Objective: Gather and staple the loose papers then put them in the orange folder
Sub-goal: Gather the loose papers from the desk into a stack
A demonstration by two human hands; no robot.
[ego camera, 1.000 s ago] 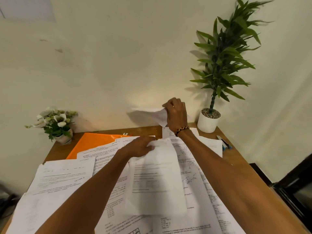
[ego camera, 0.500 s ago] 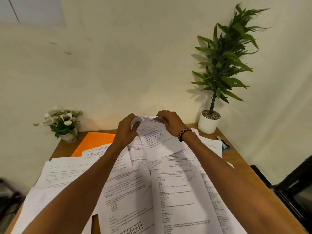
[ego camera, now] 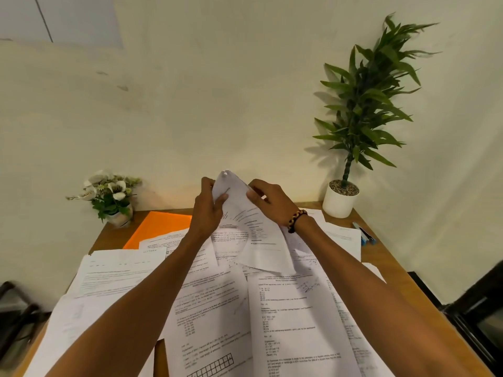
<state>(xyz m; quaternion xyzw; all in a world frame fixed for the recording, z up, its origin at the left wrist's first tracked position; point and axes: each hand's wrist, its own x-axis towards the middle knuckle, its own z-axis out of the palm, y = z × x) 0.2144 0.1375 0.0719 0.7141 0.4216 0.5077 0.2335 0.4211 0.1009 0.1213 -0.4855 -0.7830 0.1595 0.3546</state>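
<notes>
At the far left corner of the wooden desk (ego camera: 114,236) stands a small pot of white flowers (ego camera: 109,194), close to the wall. Just to its right lies the orange folder (ego camera: 160,227), flat on the desk, with its near edge covered by printed sheets. The loose papers (ego camera: 206,317) are spread over almost the whole desk in an untidy layer, overlapping each other at different angles; they are white, with black printed text, numbered questions, and on one sheet near the front edge a small grid of boxes. Some pen marks show on a few of them.

Above the middle of the desk, toward the far side, the left hand (ego camera: 208,210) holds the left side of a raised bundle of sheets (ego camera: 245,227), its fingers curled around the edge and the thumb pressing on the front. The bundle is lifted at its top, where the paper bends into a rounded peak, and its lower part hangs down and touches the sheets under it. The right hand (ego camera: 272,202) pinches the right side of the same bundle between thumb and fingers; a beaded bracelet (ego camera: 296,220) is on this wrist.

Further right, a blue stapler (ego camera: 364,236) lies near the right edge of the desk, just beside the papers. At the far right corner stands a tall green plant in a white pot (ego camera: 340,198).
</notes>
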